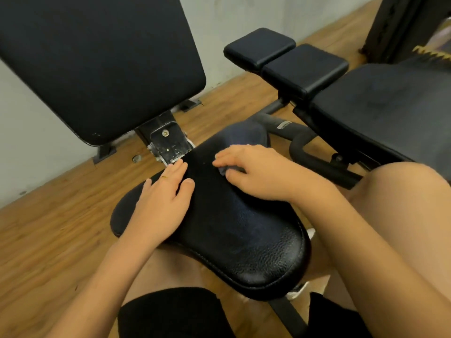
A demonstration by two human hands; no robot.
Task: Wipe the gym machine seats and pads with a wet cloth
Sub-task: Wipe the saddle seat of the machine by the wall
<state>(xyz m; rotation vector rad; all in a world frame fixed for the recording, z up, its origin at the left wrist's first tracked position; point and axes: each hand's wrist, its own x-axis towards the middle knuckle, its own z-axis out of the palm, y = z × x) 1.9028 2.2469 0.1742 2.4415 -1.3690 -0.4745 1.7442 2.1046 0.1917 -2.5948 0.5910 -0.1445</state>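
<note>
A black padded seat (244, 240) fills the middle of the view, its grained front part glossy. My left hand (162, 201) lies flat on the seat's left side with straight fingers. My right hand (256, 174) presses a dark blue cloth (246, 136) onto the far end of the seat; the cloth bunches out beyond my fingers and a grey fold shows under my thumb. The tilted black backrest pad (97, 64) rises at the upper left, joined to the seat by a scuffed metal bracket (168, 142).
A second bench (380, 106) with two small black pads (285, 59) stands to the right, its black tube frame (305, 147) close to the seat. My bare knee (400, 196) is at the right. Wooden floor (48, 240) surrounds the machine; a pale wall (244, 15) is behind it.
</note>
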